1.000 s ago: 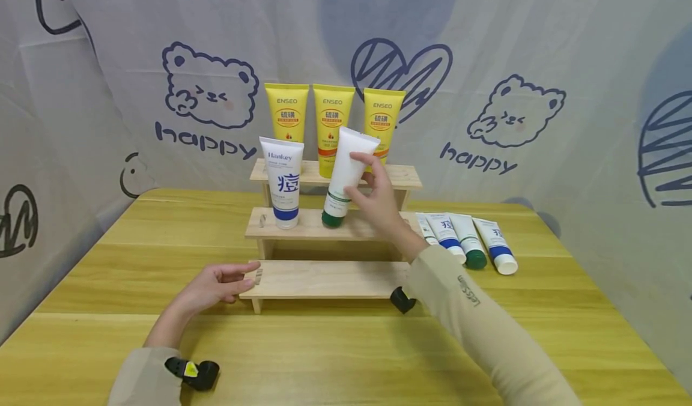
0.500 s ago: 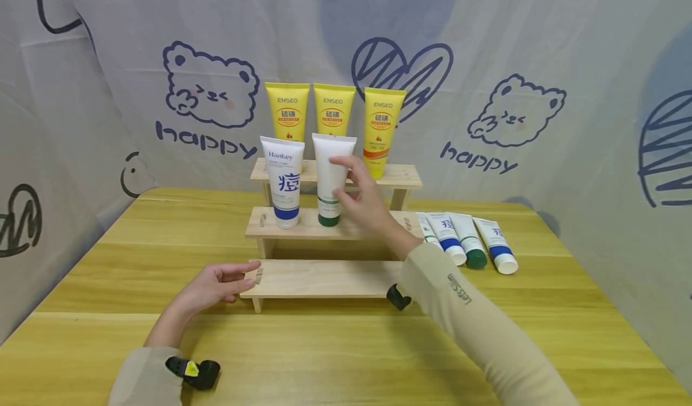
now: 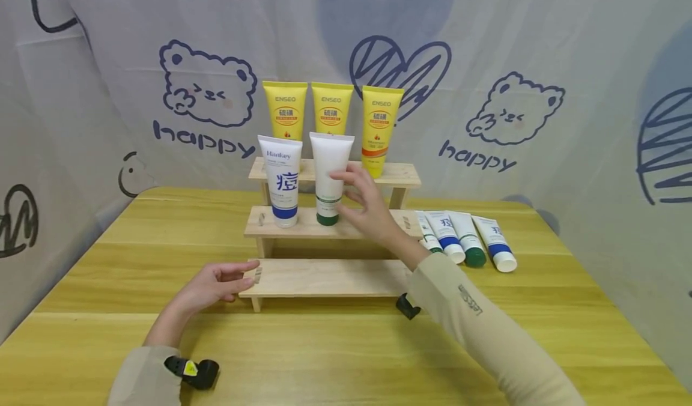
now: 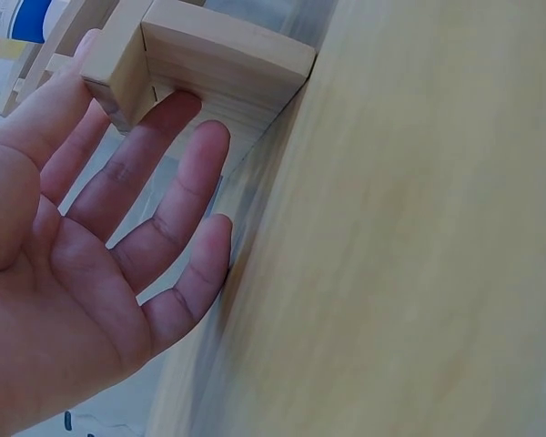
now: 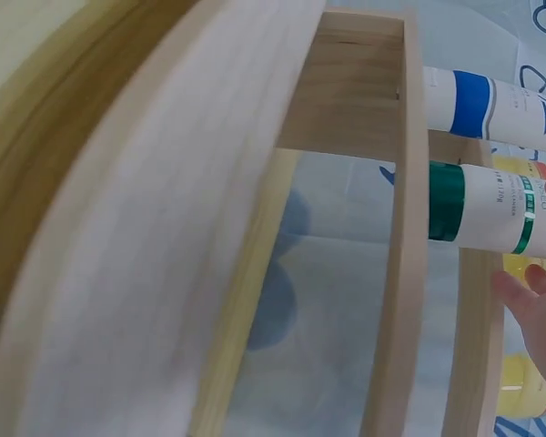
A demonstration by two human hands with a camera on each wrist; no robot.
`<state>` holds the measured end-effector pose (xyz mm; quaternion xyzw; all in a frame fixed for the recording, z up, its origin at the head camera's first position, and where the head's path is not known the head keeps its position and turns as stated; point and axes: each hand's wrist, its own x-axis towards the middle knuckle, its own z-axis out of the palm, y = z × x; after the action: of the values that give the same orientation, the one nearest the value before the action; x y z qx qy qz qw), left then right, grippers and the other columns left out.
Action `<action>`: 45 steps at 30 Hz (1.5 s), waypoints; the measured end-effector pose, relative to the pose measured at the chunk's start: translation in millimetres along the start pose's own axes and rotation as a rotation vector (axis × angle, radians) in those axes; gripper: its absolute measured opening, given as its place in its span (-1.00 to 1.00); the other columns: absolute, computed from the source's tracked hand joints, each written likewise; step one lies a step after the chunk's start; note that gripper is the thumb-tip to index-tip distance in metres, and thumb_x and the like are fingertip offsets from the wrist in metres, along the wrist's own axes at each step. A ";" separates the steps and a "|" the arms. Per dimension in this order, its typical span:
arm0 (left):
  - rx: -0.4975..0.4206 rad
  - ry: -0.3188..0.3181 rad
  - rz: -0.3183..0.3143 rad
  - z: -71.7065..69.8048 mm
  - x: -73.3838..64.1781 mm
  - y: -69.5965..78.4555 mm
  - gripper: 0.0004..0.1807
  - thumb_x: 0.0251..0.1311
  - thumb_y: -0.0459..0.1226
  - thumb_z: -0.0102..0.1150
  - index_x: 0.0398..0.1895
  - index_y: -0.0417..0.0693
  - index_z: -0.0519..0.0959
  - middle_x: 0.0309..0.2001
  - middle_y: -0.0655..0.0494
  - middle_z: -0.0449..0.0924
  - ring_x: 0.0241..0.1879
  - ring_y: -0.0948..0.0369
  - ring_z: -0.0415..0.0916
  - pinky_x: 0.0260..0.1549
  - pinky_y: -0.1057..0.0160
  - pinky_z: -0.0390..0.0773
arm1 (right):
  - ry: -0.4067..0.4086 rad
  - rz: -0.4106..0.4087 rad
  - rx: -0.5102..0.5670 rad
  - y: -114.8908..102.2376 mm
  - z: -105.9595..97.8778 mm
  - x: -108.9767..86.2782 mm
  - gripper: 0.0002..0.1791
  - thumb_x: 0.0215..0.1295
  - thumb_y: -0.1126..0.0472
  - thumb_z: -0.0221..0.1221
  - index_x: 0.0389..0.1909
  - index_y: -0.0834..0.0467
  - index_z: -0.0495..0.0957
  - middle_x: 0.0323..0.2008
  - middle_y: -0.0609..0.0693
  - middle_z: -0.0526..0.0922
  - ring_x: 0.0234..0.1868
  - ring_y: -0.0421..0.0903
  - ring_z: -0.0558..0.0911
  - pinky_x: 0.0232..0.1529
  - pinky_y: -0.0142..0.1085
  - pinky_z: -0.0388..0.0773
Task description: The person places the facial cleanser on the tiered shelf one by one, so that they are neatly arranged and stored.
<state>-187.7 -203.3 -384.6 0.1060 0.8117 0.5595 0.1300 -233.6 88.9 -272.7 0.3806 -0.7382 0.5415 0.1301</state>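
A white tube with a green cap (image 3: pixel 327 154) stands cap down on the middle tier of a wooden three-step stand (image 3: pixel 330 278). My right hand (image 3: pixel 373 214) is at its right side, the index finger against the tube. In the right wrist view the thumb (image 5: pixel 514 293) is apart from the tube. Left of it stands a white tube with a blue cap (image 3: pixel 282 181). My left hand (image 3: pixel 211 286) rests at the left end of the lowest tier, fingertips touching the wood. Its fingers (image 4: pixel 177 209) look loosely spread in the left wrist view.
Three yellow tubes (image 3: pixel 381 130) stand on the top tier. Several white tubes (image 3: pixel 470 238) with blue or green caps lie on the table (image 3: pixel 540 316) right of the stand. A printed cloth (image 3: pixel 324 21) hangs behind.
The green-capped tube has moved left and gone from tilted to upright, beside the blue-capped one. My right thumb has since come off it. The left hand has stayed in place.
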 end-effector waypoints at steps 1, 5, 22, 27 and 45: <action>-0.001 0.000 -0.001 -0.1 0.0 0.0 -0.44 0.16 -0.15 0.12 0.18 -0.26 0.33 0.21 -0.26 0.20 -0.15 0.13 0.33 -0.41 0.22 0.47 | 0.001 0.003 -0.006 0.5 -0.7 -2.1 -0.53 0.04 0.63 0.07 0.04 0.44 0.31 0.18 0.33 0.13 0.17 0.18 0.20 0.04 0.02 0.28; -0.005 -0.004 0.003 -0.3 0.0 0.0 -0.44 0.16 -0.16 0.12 0.18 -0.26 0.33 0.21 -0.27 0.20 -0.20 0.16 0.34 -0.43 0.23 0.47 | 0.017 0.003 -0.030 7.8 -4.0 -11.1 -0.54 0.06 0.58 0.11 0.04 0.42 0.32 0.20 0.31 0.16 0.21 0.16 0.16 0.04 0.05 0.27; -0.012 -0.013 0.006 -0.9 1.1 -1.2 -0.43 0.15 -0.15 0.13 0.19 -0.26 0.32 0.23 -0.24 0.18 -0.11 0.07 0.29 -0.44 0.25 0.47 | 0.064 0.022 0.007 5.0 -21.5 -40.0 -0.56 0.02 0.66 0.06 -0.02 0.56 0.26 0.00 0.44 0.33 0.05 0.29 0.31 -0.02 0.11 0.29; -0.006 -0.009 0.001 -1.1 1.8 -2.0 -0.42 0.14 -0.13 0.14 0.18 -0.26 0.33 0.22 -0.24 0.19 -0.08 0.05 0.29 -0.43 0.25 0.47 | 0.060 0.062 -0.011 2.7 -25.0 -48.3 -0.60 0.06 0.62 0.08 -0.03 0.54 0.29 -0.01 0.41 0.37 0.04 0.24 0.34 -0.02 0.10 0.29; 0.003 -0.011 0.015 -0.8 1.3 -4.1 -0.43 0.15 -0.15 0.13 0.18 -0.27 0.33 0.22 -0.25 0.19 0.03 -0.04 0.23 -0.41 0.23 0.48 | 0.141 0.051 0.001 37.1 -51.0 -87.0 -0.64 0.08 0.61 0.07 -0.05 0.47 0.35 -0.10 0.38 0.44 -0.09 0.15 0.44 -0.16 -0.31 0.47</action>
<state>-189.2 -205.0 -388.3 0.1153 0.8110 0.5586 0.1301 -212.1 176.0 -331.9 0.3227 -0.7364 0.5706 0.1675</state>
